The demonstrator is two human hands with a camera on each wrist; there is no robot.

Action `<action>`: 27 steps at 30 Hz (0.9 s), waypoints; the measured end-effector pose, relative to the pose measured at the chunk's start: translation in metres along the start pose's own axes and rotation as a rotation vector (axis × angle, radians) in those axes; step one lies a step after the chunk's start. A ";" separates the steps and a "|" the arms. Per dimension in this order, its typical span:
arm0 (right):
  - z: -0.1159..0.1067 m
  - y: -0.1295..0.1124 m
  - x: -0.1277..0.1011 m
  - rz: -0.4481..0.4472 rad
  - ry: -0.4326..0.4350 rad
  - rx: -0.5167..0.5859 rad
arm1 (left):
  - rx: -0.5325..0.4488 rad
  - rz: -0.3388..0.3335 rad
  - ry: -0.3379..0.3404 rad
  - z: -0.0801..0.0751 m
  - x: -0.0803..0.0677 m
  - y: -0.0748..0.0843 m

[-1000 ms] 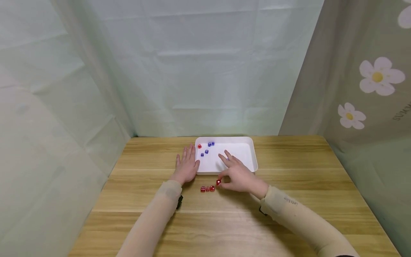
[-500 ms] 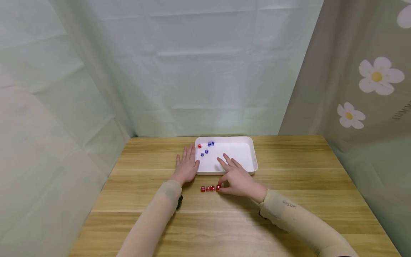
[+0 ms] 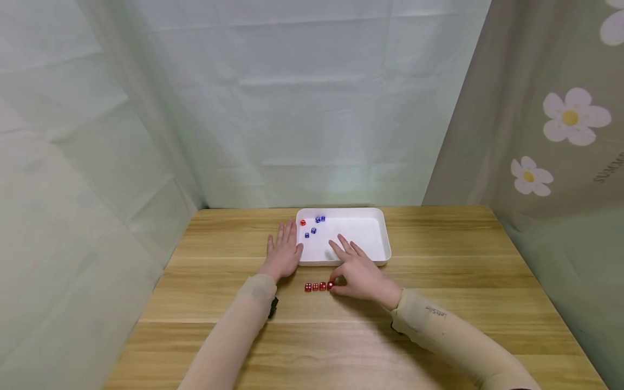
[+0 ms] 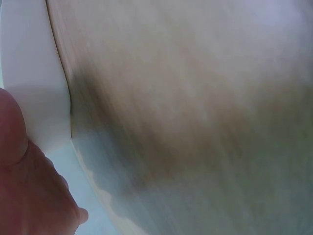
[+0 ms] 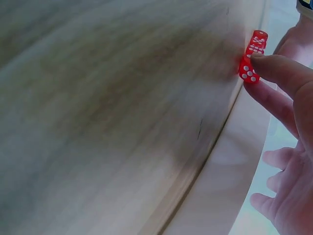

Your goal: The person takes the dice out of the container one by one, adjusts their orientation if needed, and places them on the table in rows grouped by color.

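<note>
Right hand (image 3: 359,276) pinches a red die (image 3: 331,285) between thumb and forefinger (image 5: 281,73), the other fingers spread loosely above it; the die sits on the wooden table (image 3: 439,303), touching the near end of a row of three red dice (image 3: 314,286) that extends away from the fingertips; the white tray (image 3: 385,238) lies just beyond the knuckles. Left hand (image 3: 283,252) rests flat on the table, fingers straight and released, thumb side against the tray's outer wall; inside the tray, just past those fingertips, lie blue dice (image 3: 313,226) and one more red die (image 3: 303,222).
</note>
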State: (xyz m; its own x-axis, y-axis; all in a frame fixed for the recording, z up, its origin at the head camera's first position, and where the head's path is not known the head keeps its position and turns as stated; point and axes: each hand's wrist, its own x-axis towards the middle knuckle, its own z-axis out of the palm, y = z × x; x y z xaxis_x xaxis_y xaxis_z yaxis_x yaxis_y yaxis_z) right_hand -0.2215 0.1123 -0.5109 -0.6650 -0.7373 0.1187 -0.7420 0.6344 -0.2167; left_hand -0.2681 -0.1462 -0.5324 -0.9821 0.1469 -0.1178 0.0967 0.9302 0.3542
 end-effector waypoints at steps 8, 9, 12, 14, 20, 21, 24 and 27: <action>0.002 0.001 -0.001 0.024 -0.010 -0.002 | -0.018 0.010 0.026 0.000 -0.002 0.001; 0.002 0.001 -0.001 0.025 -0.008 -0.001 | -0.031 0.015 0.029 0.001 -0.001 -0.001; 0.001 0.001 -0.001 0.028 -0.006 0.000 | -0.040 0.012 0.026 0.001 -0.001 -0.002; 0.001 0.001 -0.001 0.028 0.000 0.002 | -0.041 0.009 0.021 0.002 0.000 -0.002; -0.002 0.000 -0.001 0.036 0.010 0.022 | -0.012 0.000 0.019 0.000 -0.002 0.001; -0.002 0.000 -0.001 0.037 0.014 0.024 | -0.009 0.000 0.020 0.000 -0.002 0.001; -0.004 0.000 0.000 0.029 0.042 0.035 | 0.010 -0.006 0.018 0.001 -0.002 0.002; -0.006 0.001 0.003 0.024 0.080 0.040 | 0.009 -0.008 0.021 0.000 -0.002 0.003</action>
State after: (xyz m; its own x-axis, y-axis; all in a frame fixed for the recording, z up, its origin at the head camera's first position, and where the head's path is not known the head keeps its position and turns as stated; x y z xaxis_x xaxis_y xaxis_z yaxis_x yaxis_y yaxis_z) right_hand -0.2245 0.1125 -0.5046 -0.6883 -0.7001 0.1899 -0.7230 0.6406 -0.2587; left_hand -0.2655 -0.1439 -0.5312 -0.9860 0.1324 -0.1013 0.0899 0.9342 0.3453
